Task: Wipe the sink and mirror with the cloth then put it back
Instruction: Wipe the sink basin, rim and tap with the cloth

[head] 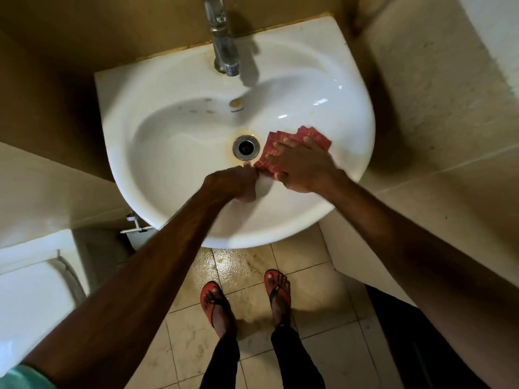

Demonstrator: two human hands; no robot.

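A white oval sink fills the upper middle of the head view, with a steel drain ringed by brown stain and a chrome tap at the back. A red patterned cloth lies in the bowl just right of the drain. My right hand presses flat on the cloth with fingers spread. My left hand sits at the bowl's front, its fingers pinching the cloth's near left corner. No mirror is in view.
A white toilet cistern stands at the lower left. Tiled walls close in on both sides, with a tiled ledge to the right. A white pipe fitting pokes out under the sink's left edge. My sandalled feet stand on wet floor tiles.
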